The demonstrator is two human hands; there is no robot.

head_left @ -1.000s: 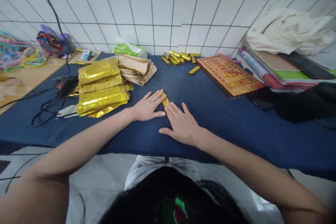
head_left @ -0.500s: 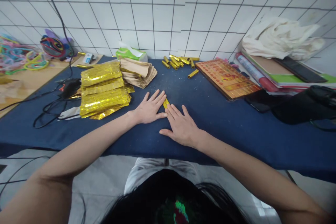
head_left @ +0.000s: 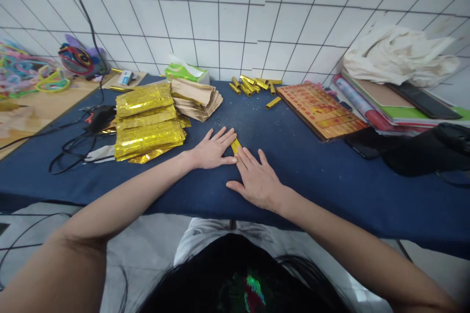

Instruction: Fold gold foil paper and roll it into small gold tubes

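Observation:
My left hand [head_left: 214,149] lies flat on the blue cloth, fingers stretched out, its fingertips at a narrow gold foil strip [head_left: 235,145]. From the other side my right hand [head_left: 258,177] rests palm down with fingers extended, their tips on the lower end of that strip. Both hands partly cover it, so its full shape is hidden. Left of my hands is a thick stack of gold foil sheets [head_left: 147,120], beside a pile of brown paper [head_left: 196,98]. Several rolled gold tubes [head_left: 253,84] lie near the wall.
A single gold tube [head_left: 273,102] lies beside an orange printed board [head_left: 321,107]. Farther right are a black phone [head_left: 367,143], a black bottle-like object [head_left: 422,151] and a white cloth bag [head_left: 400,54] on books. A tissue pack [head_left: 187,73] and black cables [head_left: 73,149] are on the left.
The camera view has shifted slightly. A little more of the gold strip shows between my hands, which otherwise hold nearly the same flat pose.

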